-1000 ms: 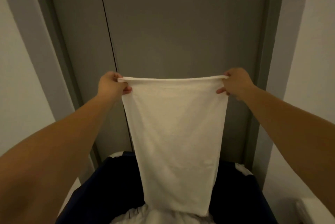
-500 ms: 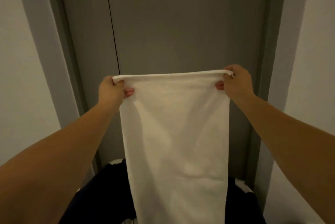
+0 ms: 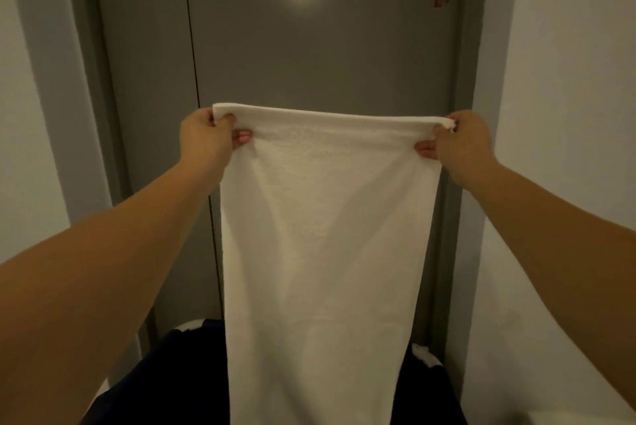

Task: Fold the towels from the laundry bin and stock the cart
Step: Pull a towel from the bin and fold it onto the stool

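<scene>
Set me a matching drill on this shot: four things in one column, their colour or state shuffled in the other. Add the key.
Things:
1. towel
2. door
3. laundry bin
4. right hand

States:
a. dark, at the bottom of the view
b. pinching a top corner of cloth
c. white, hanging flat from its top edge
d. grey, with a patch of glare

Pairs: 1-c, 2-d, 3-a, 4-b.
</scene>
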